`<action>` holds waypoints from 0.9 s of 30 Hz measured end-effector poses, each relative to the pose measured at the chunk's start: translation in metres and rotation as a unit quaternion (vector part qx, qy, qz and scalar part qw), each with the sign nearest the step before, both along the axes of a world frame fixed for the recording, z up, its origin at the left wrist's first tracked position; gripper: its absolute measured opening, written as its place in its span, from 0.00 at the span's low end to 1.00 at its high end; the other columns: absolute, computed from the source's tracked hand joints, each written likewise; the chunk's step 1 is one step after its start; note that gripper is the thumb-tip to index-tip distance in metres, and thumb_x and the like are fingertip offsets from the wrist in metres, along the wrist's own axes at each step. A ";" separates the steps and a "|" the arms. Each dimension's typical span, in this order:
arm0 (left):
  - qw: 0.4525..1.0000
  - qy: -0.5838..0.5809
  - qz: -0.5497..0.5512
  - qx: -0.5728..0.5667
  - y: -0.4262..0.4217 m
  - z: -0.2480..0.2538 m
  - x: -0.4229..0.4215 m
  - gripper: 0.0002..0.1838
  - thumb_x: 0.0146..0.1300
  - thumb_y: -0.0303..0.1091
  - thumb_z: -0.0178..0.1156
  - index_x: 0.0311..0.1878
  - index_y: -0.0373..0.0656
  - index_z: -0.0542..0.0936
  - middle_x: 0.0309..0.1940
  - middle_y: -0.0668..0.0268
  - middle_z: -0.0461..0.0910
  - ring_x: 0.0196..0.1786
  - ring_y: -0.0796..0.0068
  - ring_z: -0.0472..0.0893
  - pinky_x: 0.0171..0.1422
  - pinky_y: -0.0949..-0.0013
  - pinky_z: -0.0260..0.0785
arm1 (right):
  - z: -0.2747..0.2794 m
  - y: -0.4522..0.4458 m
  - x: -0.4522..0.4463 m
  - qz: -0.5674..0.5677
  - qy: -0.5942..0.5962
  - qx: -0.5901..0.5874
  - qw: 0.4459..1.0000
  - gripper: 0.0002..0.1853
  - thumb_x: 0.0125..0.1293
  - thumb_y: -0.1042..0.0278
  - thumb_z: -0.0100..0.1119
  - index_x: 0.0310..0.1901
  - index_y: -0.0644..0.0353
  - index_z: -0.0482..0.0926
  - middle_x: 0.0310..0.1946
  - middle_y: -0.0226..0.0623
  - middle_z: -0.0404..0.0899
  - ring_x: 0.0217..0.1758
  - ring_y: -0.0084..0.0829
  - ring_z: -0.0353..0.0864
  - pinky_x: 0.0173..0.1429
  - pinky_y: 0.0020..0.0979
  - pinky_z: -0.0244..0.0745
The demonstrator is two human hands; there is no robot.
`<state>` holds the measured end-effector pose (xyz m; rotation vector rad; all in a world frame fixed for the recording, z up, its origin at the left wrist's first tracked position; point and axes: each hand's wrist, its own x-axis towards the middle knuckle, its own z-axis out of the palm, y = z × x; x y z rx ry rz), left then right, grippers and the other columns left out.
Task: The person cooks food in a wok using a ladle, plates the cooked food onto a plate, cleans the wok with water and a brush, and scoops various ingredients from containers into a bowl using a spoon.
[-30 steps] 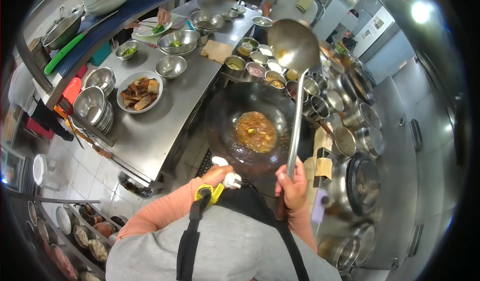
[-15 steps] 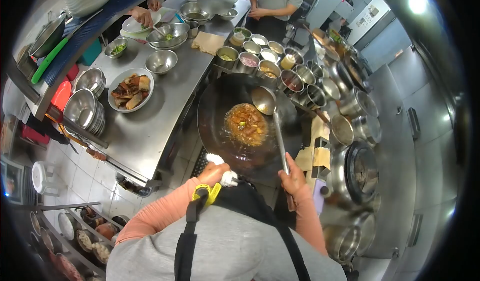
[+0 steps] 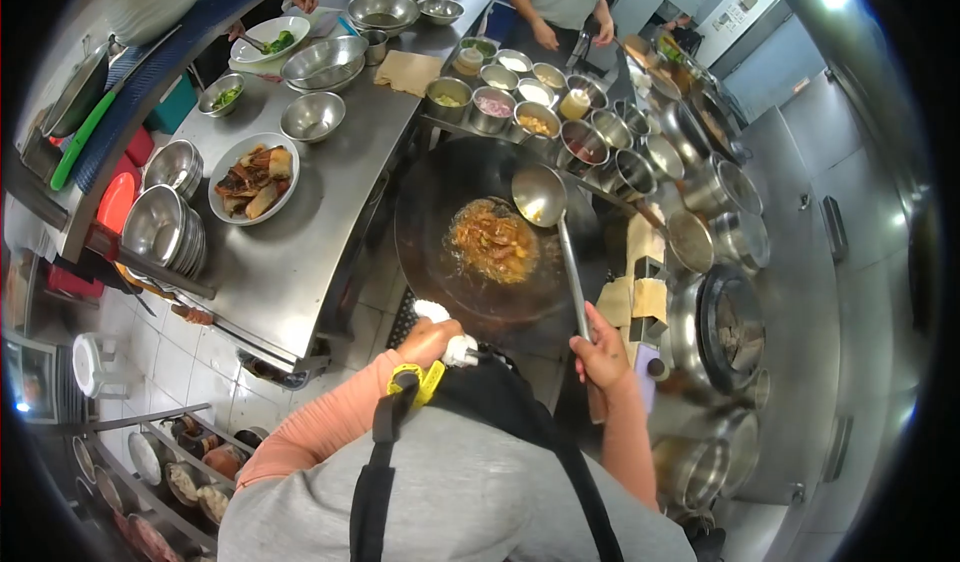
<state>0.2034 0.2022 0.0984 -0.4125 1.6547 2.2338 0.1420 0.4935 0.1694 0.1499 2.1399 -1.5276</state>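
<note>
Step in hand looks like frying saucy food (image 3: 492,240) in wok (image 3: 425,232), centre; L hand (image 3: 430,340) closed on white cloth (image 3: 460,350), wok's 7 o'clock; R hand (image 3: 602,354) gripping ladle (image 3: 571,262), bowl approx. 1-2 o'clock of food; next move prob. calls for steady wok, low ladle.

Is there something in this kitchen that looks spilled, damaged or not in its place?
Nothing clearly stands out. The sauced food lies inside the wok, and I see no spill on the steel counter. The stacked metal bowls at its left side look tilted, though the wide lens may bend them.
</note>
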 end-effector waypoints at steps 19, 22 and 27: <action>1.000 0.008 -0.001 0.015 -0.006 -0.002 -0.005 0.10 0.59 0.27 0.53 0.27 0.31 0.79 0.26 0.56 0.80 0.27 0.67 0.81 0.32 0.64 0.73 | -0.009 -0.001 0.031 0.006 -0.034 -0.003 0.999 0.39 0.64 0.80 0.55 0.76 0.63 0.51 0.28 0.33 0.75 0.17 0.19 0.70 0.17 0.24 0.68; 0.996 -0.054 0.032 0.063 -0.005 0.015 -0.007 0.10 0.59 0.27 0.53 0.28 0.30 0.79 0.26 0.54 0.80 0.26 0.65 0.81 0.31 0.64 0.74 | 0.015 -0.006 0.034 0.016 -0.077 -0.082 0.994 0.40 0.63 0.80 0.57 0.75 0.64 0.51 0.26 0.31 0.74 0.15 0.20 0.70 0.16 0.24 0.68; 0.998 -0.037 0.017 0.057 -0.008 0.014 -0.005 0.10 0.59 0.26 0.52 0.29 0.29 0.79 0.26 0.53 0.80 0.26 0.64 0.81 0.31 0.63 0.74 | 0.003 -0.001 0.016 -0.020 0.001 -0.051 0.998 0.40 0.63 0.80 0.56 0.75 0.65 0.51 0.25 0.31 0.74 0.15 0.20 0.70 0.16 0.24 0.68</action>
